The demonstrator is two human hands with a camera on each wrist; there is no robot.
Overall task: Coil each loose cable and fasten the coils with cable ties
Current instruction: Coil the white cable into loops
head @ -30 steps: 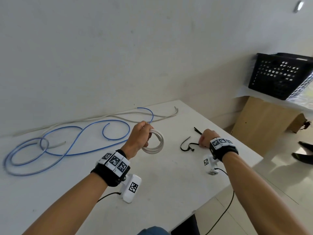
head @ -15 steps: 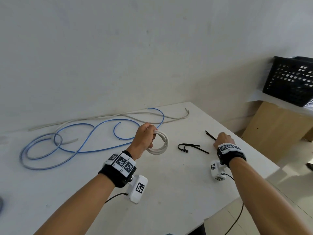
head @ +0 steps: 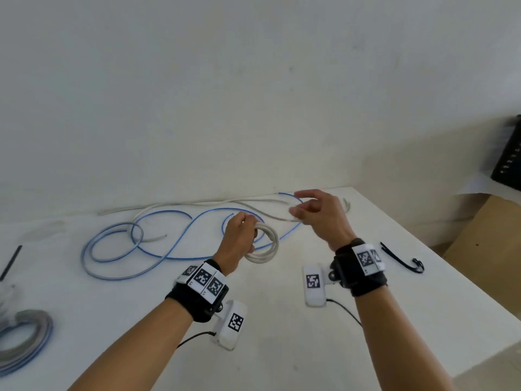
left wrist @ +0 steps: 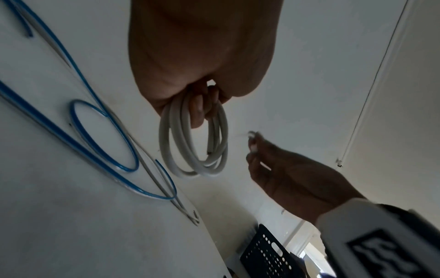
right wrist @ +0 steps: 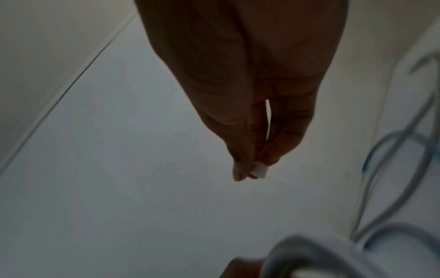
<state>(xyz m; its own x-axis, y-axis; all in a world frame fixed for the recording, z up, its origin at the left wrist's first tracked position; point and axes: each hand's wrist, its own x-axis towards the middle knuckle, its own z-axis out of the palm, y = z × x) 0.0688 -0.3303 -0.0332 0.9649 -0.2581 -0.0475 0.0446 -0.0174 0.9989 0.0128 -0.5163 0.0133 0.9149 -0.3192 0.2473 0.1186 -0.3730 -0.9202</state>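
At the far left edge of the white table (head: pixel 282 320), a finished coil of grey and blue cable (head: pixel 25 342) is seen lying flat. Further right, a loose blue cable (head: pixel 169 221) is spread in wide loops toward the wall, crossed by a loose grey cable (head: pixel 197 206) that runs along the table's back edge. In front of these, a white cable coil (head: pixel 263 244) is held by the left hand (head: pixel 239 238), fingers curled through its loops, above the table; in the left wrist view one cut end hangs free inside the coil. Just right of the coil, the right hand (head: pixel 321 215) is raised, thumb and forefinger pinched on a small white piece (right wrist: pixel 258 171), too blurred to be identified. Near the table's right edge, a black cable tie (head: pixel 400 259) is lying apart from both hands. A black perforated basket (head: pixel 507 162) is partly visible at the far right.
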